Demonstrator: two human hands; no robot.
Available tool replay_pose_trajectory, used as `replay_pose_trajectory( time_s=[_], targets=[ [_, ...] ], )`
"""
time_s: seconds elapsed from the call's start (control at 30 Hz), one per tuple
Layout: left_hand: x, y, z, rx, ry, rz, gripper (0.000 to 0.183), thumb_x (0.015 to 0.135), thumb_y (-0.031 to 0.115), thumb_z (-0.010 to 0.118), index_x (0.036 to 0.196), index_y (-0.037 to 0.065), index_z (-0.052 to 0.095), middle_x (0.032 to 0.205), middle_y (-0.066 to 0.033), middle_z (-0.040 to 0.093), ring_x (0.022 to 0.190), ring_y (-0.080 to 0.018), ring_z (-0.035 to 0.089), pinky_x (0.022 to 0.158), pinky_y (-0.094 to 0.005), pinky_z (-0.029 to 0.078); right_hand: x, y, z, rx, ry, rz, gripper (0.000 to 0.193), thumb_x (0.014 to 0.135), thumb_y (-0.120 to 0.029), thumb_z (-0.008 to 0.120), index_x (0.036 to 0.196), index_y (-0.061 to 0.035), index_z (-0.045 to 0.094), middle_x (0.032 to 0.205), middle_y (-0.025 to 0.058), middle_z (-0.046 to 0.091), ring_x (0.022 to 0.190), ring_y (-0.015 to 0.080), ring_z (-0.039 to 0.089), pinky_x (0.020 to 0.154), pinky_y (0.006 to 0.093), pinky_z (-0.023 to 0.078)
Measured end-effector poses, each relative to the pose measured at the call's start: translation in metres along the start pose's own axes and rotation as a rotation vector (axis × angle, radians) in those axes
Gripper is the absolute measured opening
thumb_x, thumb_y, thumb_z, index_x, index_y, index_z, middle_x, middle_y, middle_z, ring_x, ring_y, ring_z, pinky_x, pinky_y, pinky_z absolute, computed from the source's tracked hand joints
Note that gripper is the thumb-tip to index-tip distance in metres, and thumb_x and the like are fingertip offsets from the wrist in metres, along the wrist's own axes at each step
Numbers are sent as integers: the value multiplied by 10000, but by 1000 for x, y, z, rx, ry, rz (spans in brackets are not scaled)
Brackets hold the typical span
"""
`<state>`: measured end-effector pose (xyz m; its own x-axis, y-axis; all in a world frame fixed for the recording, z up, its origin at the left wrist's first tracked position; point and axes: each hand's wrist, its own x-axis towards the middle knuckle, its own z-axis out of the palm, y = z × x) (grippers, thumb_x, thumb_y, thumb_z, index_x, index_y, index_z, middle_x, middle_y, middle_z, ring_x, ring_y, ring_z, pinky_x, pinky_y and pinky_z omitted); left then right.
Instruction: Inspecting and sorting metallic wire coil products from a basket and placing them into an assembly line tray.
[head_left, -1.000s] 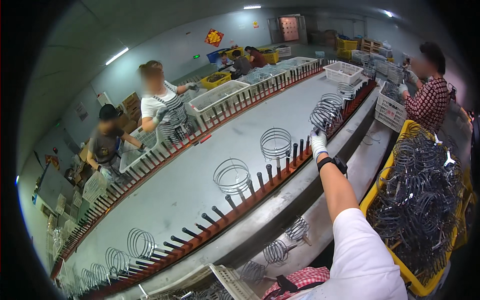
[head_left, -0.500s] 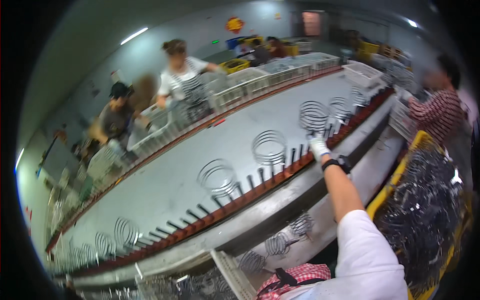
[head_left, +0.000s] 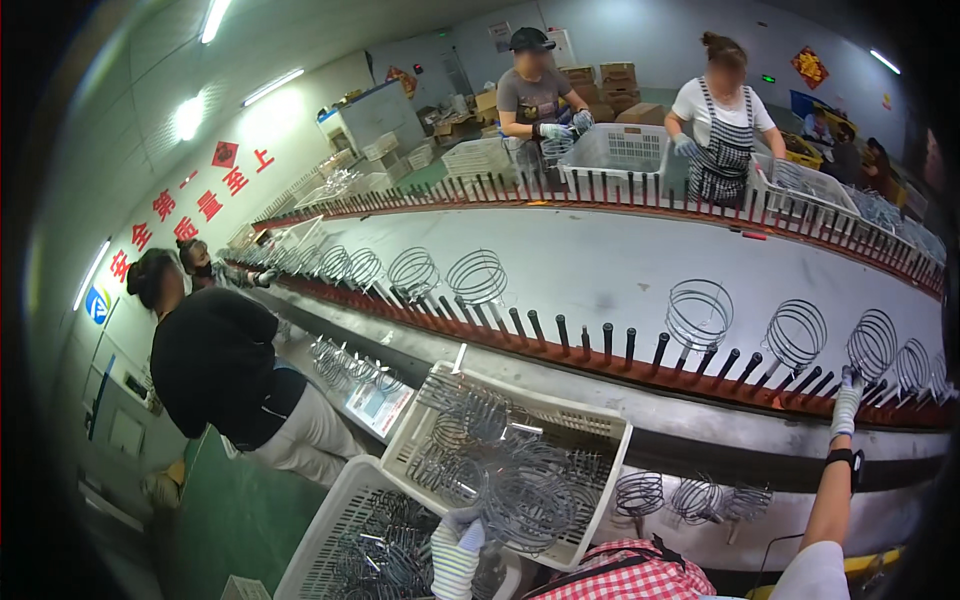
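My right hand [head_left: 847, 402], in a striped glove with grey fingertips, is closed at the base of a wire coil [head_left: 872, 343] on the rail at the far right. Lower in the middle, my left hand [head_left: 456, 556] wears a similar glove. Its fingers are curled at a tangle of wire coils [head_left: 535, 505] over the rim of a white crate [head_left: 612, 455]; the wires partly hide its grip. More wire coils [head_left: 700, 312] stand along the brown rail [head_left: 640, 372], among black-sleeved upright pegs [head_left: 562, 334].
A second white crate [head_left: 325, 545] of wire parts stands at lower left. Several loose coils [head_left: 695, 497] lie on the ledge before me. A person in black [head_left: 225, 360] stands left; two people [head_left: 545, 95] work across the table beside white bins [head_left: 615, 150].
The view has swung left, bringing the crates, my left hand and the person in black into sight. My right hand now appears farther right, still at a coil on the rail.
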<state>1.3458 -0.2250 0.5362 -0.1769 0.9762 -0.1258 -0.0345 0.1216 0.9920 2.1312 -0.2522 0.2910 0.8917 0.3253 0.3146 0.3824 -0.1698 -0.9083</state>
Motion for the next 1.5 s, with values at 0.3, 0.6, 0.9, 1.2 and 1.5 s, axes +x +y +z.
replay_pose_trajectory(
  time_s=[0.3, 0.6, 0.9, 1.2, 1.5],
  targets=[
    [8, -11, 2, -43, -70, -28, 171, 831, 54, 544, 946, -71, 527, 804, -96, 601, 664, -112, 571, 596, -241, 494, -6, 5, 39, 3, -123, -149, 288, 834, -45, 566, 1111, 14, 514, 996, 44, 541, 874, 135, 483, 833, 228, 396],
    [14, -11, 13, -156, -149, -77, 178, 827, 46, 525, 970, -59, 508, 798, -86, 597, 698, -132, 595, 655, -249, 515, -65, -77, 91, -38, -81, -113, 297, 843, -229, 587, 1011, 14, 566, 940, 96, 596, 821, 213, 496, 803, 289, 400],
    [16, -8, 10, -375, -127, -122, 238, 792, 102, 628, 941, -44, 513, 848, -138, 620, 722, -197, 632, 648, -304, 542, -106, -133, 125, -71, -171, -244, 321, 834, -195, 592, 1077, 11, 548, 1011, 160, 608, 873, 270, 546, 800, 323, 404],
    [19, -22, 4, -479, -79, -133, 206, 799, 86, 602, 939, -34, 510, 872, -157, 619, 734, -237, 642, 661, -340, 562, -124, -160, 156, -230, -357, -373, 347, 837, -245, 595, 1095, -16, 558, 1080, 156, 587, 990, 312, 520, 852, 361, 384],
    [28, -33, 1, -563, -85, -197, 316, 792, 121, 612, 1041, -20, 475, 920, -130, 604, 762, -233, 627, 690, -365, 550, -177, -185, 228, -279, -266, -512, 316, 784, -100, 463, 1064, -52, 601, 910, 136, 638, 794, 282, 605, 715, 414, 450]
  ],
)
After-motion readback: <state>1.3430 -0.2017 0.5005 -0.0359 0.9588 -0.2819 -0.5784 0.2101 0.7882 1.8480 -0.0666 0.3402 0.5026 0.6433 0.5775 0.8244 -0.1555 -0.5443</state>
